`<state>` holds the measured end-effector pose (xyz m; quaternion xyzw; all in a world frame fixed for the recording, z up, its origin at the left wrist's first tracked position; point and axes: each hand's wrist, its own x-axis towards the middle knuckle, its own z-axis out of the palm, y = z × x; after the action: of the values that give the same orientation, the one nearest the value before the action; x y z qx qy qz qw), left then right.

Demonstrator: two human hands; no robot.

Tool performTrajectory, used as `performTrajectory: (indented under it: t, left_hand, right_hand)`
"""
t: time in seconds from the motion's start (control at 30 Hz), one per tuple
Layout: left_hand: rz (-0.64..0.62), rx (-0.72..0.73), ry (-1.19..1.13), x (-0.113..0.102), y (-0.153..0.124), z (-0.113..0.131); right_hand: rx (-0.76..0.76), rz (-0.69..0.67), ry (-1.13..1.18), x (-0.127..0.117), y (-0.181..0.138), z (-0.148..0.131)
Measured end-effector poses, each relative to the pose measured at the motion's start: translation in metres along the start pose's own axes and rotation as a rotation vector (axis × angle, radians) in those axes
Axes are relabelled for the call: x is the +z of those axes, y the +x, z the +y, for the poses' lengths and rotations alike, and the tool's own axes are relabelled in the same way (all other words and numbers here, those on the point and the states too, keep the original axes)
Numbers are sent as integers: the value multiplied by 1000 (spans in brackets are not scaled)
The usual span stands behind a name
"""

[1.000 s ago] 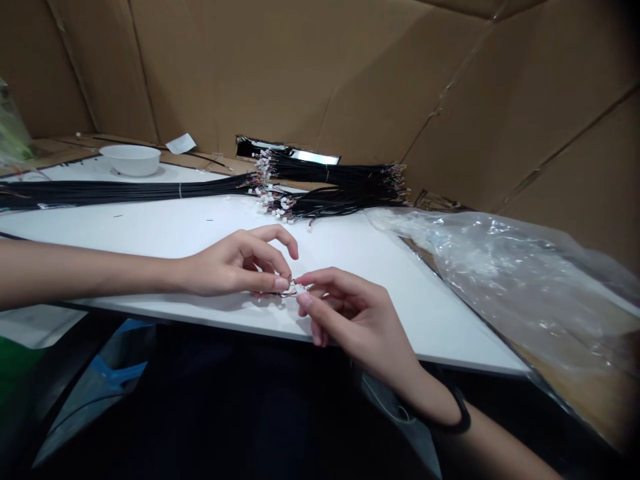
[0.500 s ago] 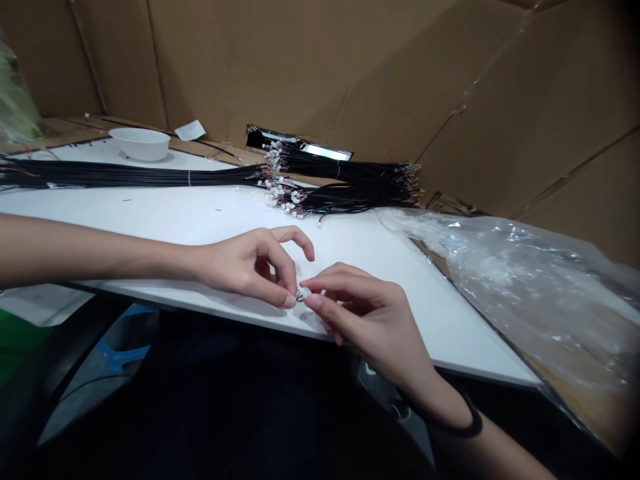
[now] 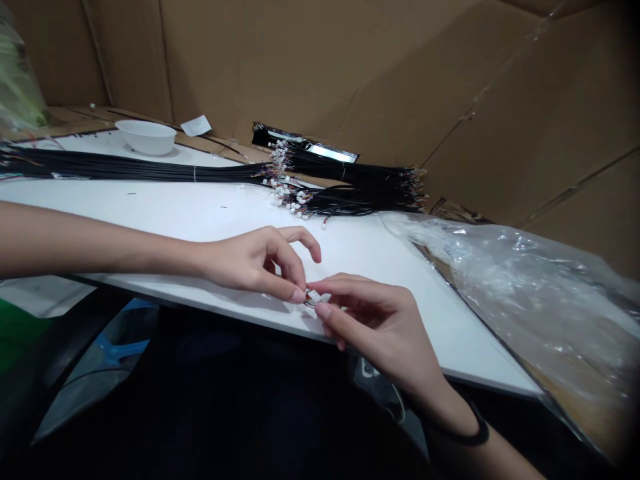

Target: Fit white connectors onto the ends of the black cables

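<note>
Near the front edge of the white table, a small white connector (image 3: 318,297) with short thin wires (image 3: 309,301) sits between my two hands. My left hand (image 3: 260,263) comes in from the left and pinches the wires between thumb and index finger, its other fingers raised. From the right, my right hand (image 3: 380,317) has its thumb and index finger at either side of the connector, with its remaining fingers curled beneath. The far ends of the wires are hidden behind the fingers.
Bundles of black cables (image 3: 135,165) with white connectors (image 3: 290,193) lie across the back of the table (image 3: 170,213). A white bowl (image 3: 147,137) stands at the back left. Clear plastic bags (image 3: 530,287) cover the right side. Cardboard walls (image 3: 310,60) rise behind.
The view has shifted slightly. My right thumb and index finger have parted a little, showing more of the connector and wires; my left hand keeps its pinch.
</note>
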<state>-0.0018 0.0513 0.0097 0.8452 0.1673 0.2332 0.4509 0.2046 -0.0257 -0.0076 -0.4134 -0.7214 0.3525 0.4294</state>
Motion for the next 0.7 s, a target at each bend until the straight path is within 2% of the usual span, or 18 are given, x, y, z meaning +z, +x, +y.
performTrajectory:
  t: [0.3, 0.53, 0.7]
  left_hand:
    - [4, -1, 22, 1, -3, 2]
    - [23, 108, 83, 3, -6, 1]
    - [94, 206, 198, 7, -8, -2]
  right_hand:
    - [-158, 14, -295, -2, 2, -8]
    - [-146, -27, -343, -6, 4, -10]
    - [-89, -44, -309, -7, 6, -10]
